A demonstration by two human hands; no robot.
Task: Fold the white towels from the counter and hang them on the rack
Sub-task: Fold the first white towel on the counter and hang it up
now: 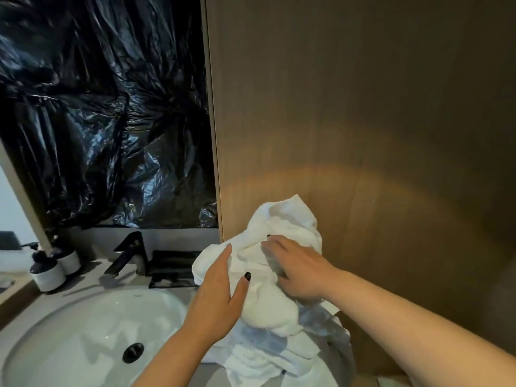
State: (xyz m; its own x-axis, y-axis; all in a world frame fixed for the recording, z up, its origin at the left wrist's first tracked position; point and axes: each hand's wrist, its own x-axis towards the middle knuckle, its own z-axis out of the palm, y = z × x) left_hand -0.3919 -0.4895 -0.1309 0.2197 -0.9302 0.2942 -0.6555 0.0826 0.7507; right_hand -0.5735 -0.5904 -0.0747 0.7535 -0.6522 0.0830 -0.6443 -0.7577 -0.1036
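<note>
**Two hands on a heap of white towels**

The left hand (216, 289) lies flat with straight fingers on the crumpled white towels (275, 275). The right hand (296, 268) grasps a fold of them. The heap is on the counter (173, 290), right of one sink (83, 336). Farther left stand one black faucet (127, 254) and two soap dispensers (54, 265). No writing is readable.

We see right hand (293, 270) motion-blurred, fingertips sunk in white towel (268, 275); grip unclear. Towel pile (279, 350) hides counter's right end, runs off bottom edge. Both forearms cut by frame. Soap bottles (53, 268) at counter's back-left corner too dim for us to read.
</note>
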